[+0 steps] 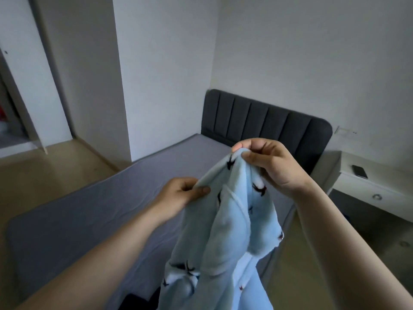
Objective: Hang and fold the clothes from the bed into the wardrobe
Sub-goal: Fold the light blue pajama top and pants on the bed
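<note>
Both the left hand (182, 193) and right hand (267, 164) pinch a pale-blue fleece garment (223, 231) with small dark motifs, hanging crumpled above the bed (89, 209).

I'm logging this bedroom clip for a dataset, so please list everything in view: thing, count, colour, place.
garment: one, light blue fleece with small dark prints, held up over the bed, hanging down
bed: one, grey sheet, centre and left
headboard: one, dark grey padded, against the far wall
dark item: one, black, on the bed at the bottom edge, mostly hidden
bedside table: one, white with a round knob, right of the bed
phone: one, black, lying on the bedside table
wardrobe door: one, white, open, far left
floor: beige, left and right of the bed
left hand: pinching the garment's lower edge
right hand: pinching its top edge
</note>
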